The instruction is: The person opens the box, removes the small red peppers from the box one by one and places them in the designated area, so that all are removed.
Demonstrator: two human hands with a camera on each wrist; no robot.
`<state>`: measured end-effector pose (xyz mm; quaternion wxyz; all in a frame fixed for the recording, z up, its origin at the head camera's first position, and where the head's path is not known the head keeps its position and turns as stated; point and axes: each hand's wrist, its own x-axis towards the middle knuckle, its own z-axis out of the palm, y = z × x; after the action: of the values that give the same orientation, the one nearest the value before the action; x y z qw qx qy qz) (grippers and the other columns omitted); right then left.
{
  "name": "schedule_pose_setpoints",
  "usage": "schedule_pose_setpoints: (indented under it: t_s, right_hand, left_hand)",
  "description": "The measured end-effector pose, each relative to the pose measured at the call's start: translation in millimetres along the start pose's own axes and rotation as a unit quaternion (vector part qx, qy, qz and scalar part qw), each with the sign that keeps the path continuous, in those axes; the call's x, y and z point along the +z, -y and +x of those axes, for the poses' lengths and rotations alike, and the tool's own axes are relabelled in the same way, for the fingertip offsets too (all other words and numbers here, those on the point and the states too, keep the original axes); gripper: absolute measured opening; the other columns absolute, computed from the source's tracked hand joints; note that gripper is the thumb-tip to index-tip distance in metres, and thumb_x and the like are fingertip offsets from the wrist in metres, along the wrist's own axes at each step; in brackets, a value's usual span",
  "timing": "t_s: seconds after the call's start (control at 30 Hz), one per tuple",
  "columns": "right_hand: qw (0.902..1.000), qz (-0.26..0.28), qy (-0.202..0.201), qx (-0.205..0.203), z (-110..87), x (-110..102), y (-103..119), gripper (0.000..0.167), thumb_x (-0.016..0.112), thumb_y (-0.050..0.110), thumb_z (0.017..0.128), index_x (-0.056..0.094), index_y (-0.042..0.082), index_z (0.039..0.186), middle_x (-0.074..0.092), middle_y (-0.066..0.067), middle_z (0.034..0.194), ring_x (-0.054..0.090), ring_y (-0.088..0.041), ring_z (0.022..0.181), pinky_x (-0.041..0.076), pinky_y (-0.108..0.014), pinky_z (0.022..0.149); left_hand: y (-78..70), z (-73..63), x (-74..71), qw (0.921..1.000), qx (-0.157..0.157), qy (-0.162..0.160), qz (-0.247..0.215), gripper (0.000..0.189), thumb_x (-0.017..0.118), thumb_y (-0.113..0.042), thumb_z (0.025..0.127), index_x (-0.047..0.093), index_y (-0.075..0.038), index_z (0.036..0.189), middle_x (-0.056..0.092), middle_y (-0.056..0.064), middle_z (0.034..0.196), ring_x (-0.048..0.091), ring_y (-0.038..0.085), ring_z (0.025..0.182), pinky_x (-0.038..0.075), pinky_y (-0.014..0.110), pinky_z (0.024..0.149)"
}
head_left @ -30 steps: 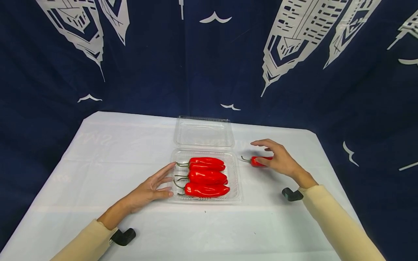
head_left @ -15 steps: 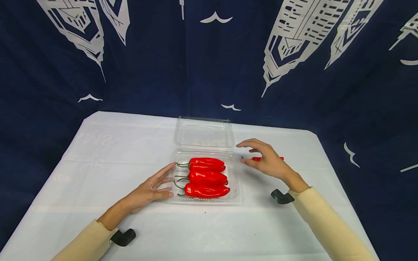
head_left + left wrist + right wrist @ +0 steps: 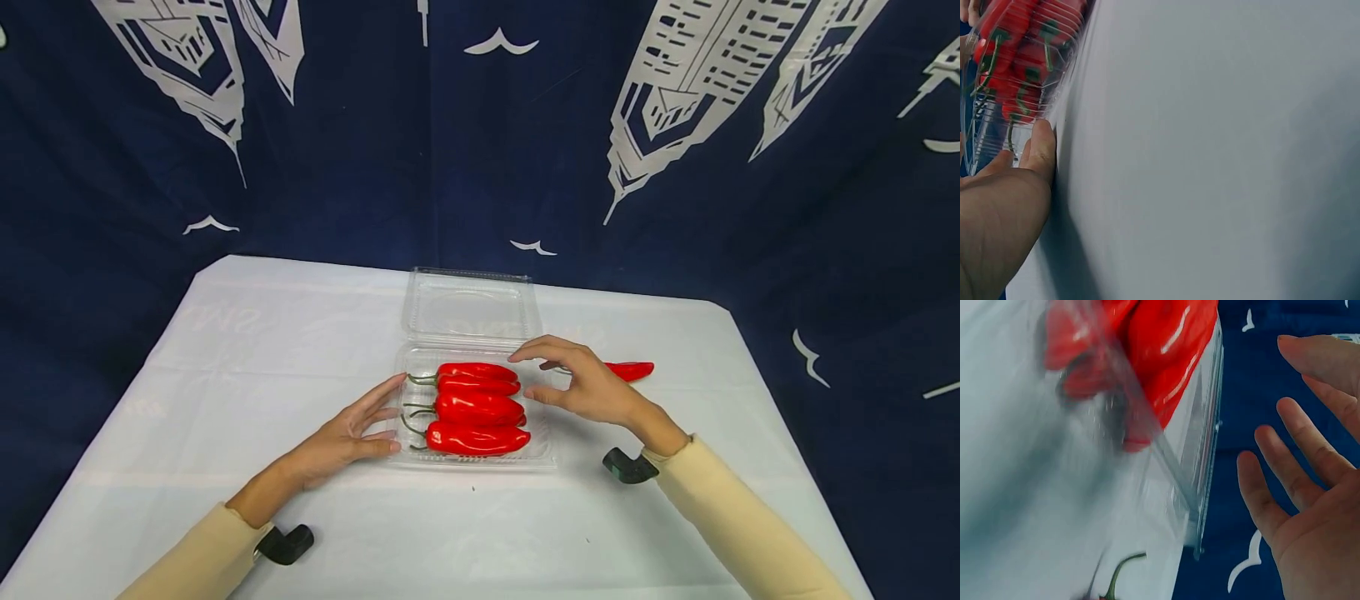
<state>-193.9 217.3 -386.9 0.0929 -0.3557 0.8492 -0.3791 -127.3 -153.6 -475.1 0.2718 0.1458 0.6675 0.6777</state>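
Note:
Several glossy red peppers [image 3: 480,408] with green stems lie side by side in the base of a clear plastic clamshell box [image 3: 542,454], stems pointing left. My left hand [image 3: 348,437] rests at the box's left wall, fingers spread and fairly straight; in the left wrist view its fingertips [image 3: 1041,134] are right at the wall near the stems. My right hand [image 3: 588,383] is over the box's right edge, fingers apart, holding nothing, as the right wrist view [image 3: 1310,506] also shows. Behind it a loose red pepper [image 3: 633,371] lies on the table, its stem end partly hidden.
The box's clear lid [image 3: 472,304] lies folded back toward the far side. All stands on a white-covered table [image 3: 480,533], with a dark blue patterned curtain [image 3: 360,167] close behind. Black wrist cameras [image 3: 628,467] stick out from both sleeves.
My right hand has moved left, away from over the loose pepper to the box's right edge, uncovering more of that pepper. The left hand and the peppers in the box have stayed put.

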Motion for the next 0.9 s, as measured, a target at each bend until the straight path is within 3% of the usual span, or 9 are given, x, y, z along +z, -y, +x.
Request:
schedule_pose_setpoints:
  t_s: [0.23, 0.4, 0.6, 0.9]
  right_hand:
    - [0.998, 0.05, 0.038, -0.006, 9.2, 16, 8, 0.048, 0.079, 0.009, 0.086, 0.064, 0.011, 0.131, 0.063, -0.006, 0.129, 0.061, -0.029, 0.116, 0.054, -0.054, 0.098]
    - [0.9961, 0.056, 0.067, -0.008, 13.7, 27, 14, 0.044, 0.077, 0.015, 0.088, 0.065, 0.016, 0.13, 0.063, 0.0, 0.13, 0.06, -0.025, 0.118, 0.055, -0.049, 0.096]
    - [0.9948, 0.052, 0.086, -0.016, 17.6, 37, 18, 0.043, 0.076, 0.012, 0.089, 0.066, 0.017, 0.13, 0.062, 0.003, 0.131, 0.055, -0.017, 0.122, 0.053, -0.046, 0.1]
    - [0.9924, 0.058, 0.106, -0.025, 18.8, 48, 17, 0.043, 0.075, 0.009, 0.089, 0.065, 0.015, 0.131, 0.059, -0.001, 0.135, 0.05, -0.021, 0.128, 0.055, -0.038, 0.101]
  left_hand:
    - [-0.5, -0.4, 0.2, 1.0, -0.004, -0.004, 0.002, 0.095, 0.074, -0.01, 0.089, 0.016, -0.034, 0.161, 0.005, 0.005, 0.169, 0.021, 0.037, 0.149, 0.036, 0.051, 0.118]
    - [-1.2, -0.5, 0.5, 1.0, -0.002, -0.003, 0.003, 0.095, 0.074, -0.011, 0.089, 0.016, -0.033, 0.161, 0.005, 0.005, 0.169, 0.021, 0.038, 0.15, 0.035, 0.052, 0.118]
    - [-0.7, -0.5, -1.2, 1.0, 0.001, -0.004, 0.003, 0.095, 0.075, -0.011, 0.089, 0.016, -0.033, 0.161, 0.005, 0.005, 0.169, 0.02, 0.038, 0.15, 0.033, 0.054, 0.119]
    - [-0.9, 0.6, -0.2, 1.0, -0.005, -0.001, 0.002, 0.095, 0.074, -0.012, 0.089, 0.016, -0.033, 0.161, 0.005, 0.004, 0.169, 0.021, 0.038, 0.149, 0.035, 0.052, 0.118]
